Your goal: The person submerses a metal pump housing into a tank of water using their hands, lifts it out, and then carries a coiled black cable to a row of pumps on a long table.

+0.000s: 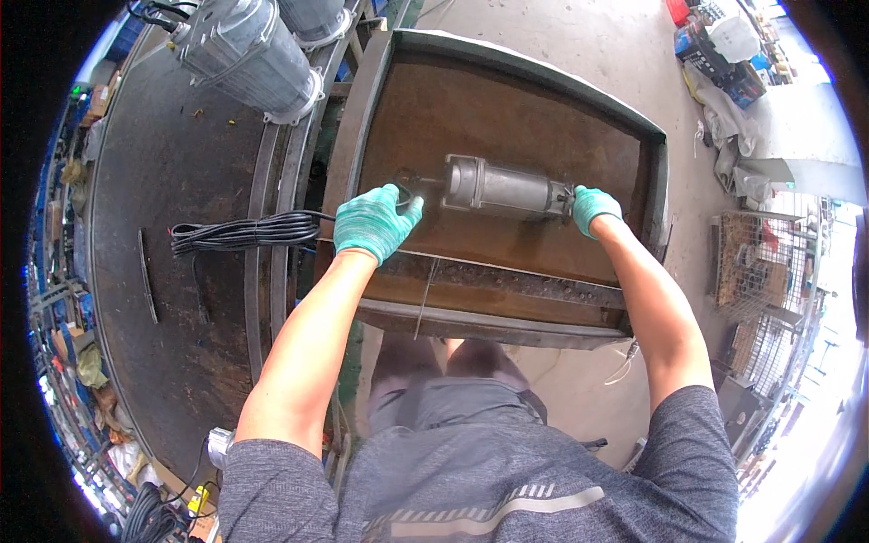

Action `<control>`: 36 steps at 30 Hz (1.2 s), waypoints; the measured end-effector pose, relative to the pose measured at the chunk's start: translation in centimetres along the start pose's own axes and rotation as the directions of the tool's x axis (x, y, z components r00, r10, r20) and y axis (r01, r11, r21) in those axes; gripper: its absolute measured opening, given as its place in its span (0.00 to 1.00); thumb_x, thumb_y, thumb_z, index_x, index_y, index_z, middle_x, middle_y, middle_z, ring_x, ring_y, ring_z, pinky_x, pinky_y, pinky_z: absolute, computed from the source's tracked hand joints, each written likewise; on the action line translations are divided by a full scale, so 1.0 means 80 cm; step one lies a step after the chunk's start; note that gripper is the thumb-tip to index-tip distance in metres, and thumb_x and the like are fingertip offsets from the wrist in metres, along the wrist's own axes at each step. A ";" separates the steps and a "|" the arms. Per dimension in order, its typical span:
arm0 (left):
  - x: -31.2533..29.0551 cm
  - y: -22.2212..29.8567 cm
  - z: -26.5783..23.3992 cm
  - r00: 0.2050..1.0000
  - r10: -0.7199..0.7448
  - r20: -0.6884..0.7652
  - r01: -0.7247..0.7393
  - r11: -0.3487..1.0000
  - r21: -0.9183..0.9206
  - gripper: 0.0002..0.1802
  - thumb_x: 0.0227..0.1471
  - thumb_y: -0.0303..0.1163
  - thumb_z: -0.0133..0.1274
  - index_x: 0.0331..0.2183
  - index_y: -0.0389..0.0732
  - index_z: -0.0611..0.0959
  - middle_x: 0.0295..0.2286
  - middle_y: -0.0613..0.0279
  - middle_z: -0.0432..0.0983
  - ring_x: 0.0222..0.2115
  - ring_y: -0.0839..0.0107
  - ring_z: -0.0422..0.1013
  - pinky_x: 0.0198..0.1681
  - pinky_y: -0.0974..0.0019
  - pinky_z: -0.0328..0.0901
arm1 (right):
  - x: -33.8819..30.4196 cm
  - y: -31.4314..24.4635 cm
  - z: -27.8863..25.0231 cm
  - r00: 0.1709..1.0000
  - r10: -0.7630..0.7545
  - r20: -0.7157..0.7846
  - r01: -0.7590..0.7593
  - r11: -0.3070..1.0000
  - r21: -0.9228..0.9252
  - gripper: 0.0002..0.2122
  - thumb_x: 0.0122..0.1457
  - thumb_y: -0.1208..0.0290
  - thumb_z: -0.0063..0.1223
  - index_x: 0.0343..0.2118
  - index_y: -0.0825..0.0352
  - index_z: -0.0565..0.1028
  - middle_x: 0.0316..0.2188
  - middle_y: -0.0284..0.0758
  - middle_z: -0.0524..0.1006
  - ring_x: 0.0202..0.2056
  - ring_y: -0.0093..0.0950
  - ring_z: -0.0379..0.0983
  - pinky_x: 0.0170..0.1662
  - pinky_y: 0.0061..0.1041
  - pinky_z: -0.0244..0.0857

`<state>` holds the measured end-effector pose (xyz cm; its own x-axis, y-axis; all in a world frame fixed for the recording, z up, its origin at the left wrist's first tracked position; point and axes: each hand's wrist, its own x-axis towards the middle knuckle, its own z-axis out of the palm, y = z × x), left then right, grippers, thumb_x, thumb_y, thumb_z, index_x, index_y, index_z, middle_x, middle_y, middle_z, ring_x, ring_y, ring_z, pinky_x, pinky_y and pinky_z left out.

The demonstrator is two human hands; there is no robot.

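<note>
A grey metal cylindrical motor, perhaps a submersible pump (502, 185), lies on its side in a shallow metal tank (507, 317) of brownish water. My right hand (595, 210), in a green-and-white knit glove, is closed on the narrower fitting at the motor's right end. To the left, my gloved left hand (374, 223) curls by the tank's left wall, with its thumb and fingers round a black cable (405, 196) near the motor's left end. The cable's path under the water is hard to make out. A tied bundle of the cable (240, 233) rests on the workbench's edge, left of that hand.
The dark workbench (172, 353) runs along the left, with two more grey motors (249, 68) upright at its far end. A thin strip (147, 276) lies on it. A thin rod (425, 294) crosses the tank's near side. Wire-mesh cages (756, 262) stand at right.
</note>
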<state>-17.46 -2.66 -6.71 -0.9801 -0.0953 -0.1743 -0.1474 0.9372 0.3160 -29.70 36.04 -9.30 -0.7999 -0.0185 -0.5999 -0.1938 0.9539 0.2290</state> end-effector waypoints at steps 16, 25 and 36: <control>0.005 0.002 0.002 0.999 0.007 0.040 -0.008 1.000 0.012 0.21 0.66 0.51 0.48 0.36 0.45 0.84 0.31 0.50 0.84 0.33 0.48 0.80 0.38 0.47 0.73 | 0.022 0.020 0.041 0.996 0.033 -0.080 -0.021 0.989 0.146 0.10 0.66 0.65 0.50 0.41 0.65 0.79 0.45 0.49 0.81 0.50 0.49 0.77 0.53 0.43 0.71; -0.001 -0.014 0.008 0.993 -0.026 -0.115 0.019 0.998 -0.057 0.23 0.67 0.53 0.47 0.32 0.44 0.80 0.26 0.51 0.81 0.29 0.46 0.79 0.32 0.47 0.73 | -0.033 0.008 -0.018 0.890 -0.297 -0.346 0.375 0.909 0.185 0.08 0.62 0.72 0.56 0.38 0.71 0.82 0.41 0.48 0.80 0.41 0.43 0.79 0.47 0.37 0.72; -0.003 -0.027 0.014 0.938 -0.106 -0.329 0.029 0.973 -0.229 0.24 0.67 0.55 0.46 0.31 0.44 0.79 0.24 0.48 0.80 0.27 0.42 0.77 0.30 0.43 0.70 | -0.185 -0.029 -0.194 0.882 -0.155 -0.445 0.381 0.790 0.480 0.12 0.53 0.64 0.61 0.27 0.71 0.76 0.21 0.44 0.76 0.24 0.28 0.70 0.33 0.33 0.70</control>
<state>-16.80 -4.30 -8.37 -0.9479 -0.2989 0.1103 -0.2025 0.8325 0.5157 -26.22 29.43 10.99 -0.9281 -0.2978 -0.2236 -0.1854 0.8902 -0.4162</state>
